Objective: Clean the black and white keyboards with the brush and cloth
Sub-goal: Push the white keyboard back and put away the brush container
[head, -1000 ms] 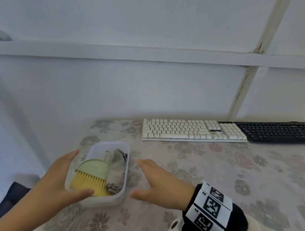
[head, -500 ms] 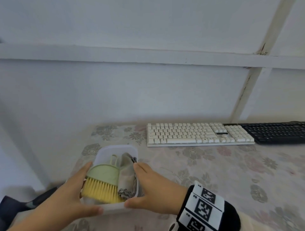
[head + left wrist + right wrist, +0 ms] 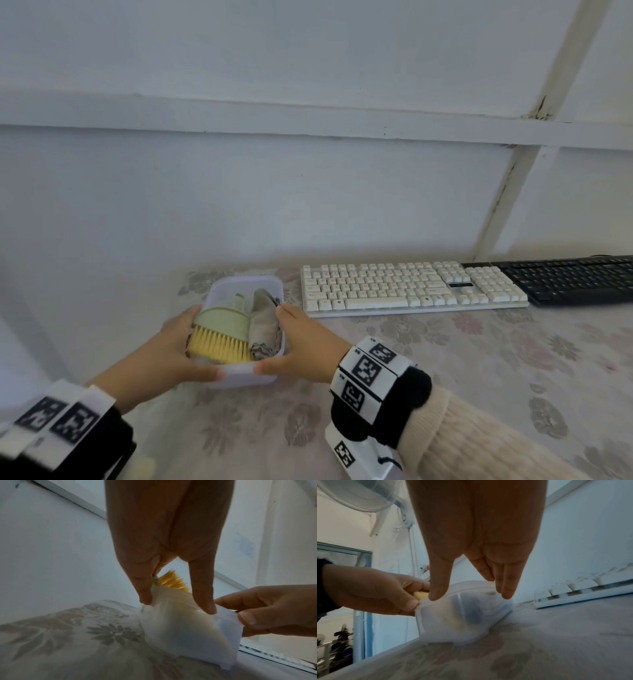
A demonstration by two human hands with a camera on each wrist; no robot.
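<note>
A translucent white tub (image 3: pixel 239 377) sits at the left of the table. It holds a green brush with yellow bristles (image 3: pixel 222 329) and a folded grey cloth (image 3: pixel 263 325). My left hand (image 3: pixel 185 346) grips the tub's left side, thumb on the near rim. My right hand (image 3: pixel 291 342) grips its right side the same way. The left wrist view shows my left hand (image 3: pixel 178 601) over the tub (image 3: pixel 188 628) and the bristles (image 3: pixel 173 581). In the right wrist view my right hand (image 3: pixel 467 596) presses the tub's wall (image 3: pixel 462 615). The white keyboard (image 3: pixel 411 287) and black keyboard (image 3: pixel 575 277) lie at the back right.
A floral tablecloth (image 3: pixel 479 377) covers the table, with open cloth in front of both keyboards. A pale wall (image 3: pixel 274 205) stands right behind the table. The table's left edge is just beyond the tub. A wall fan (image 3: pixel 351 493) hangs high on the left.
My right hand has closed in on the tub's right side and now holds it. The tub has slid right and away from me, nearer the white keyboard.
</note>
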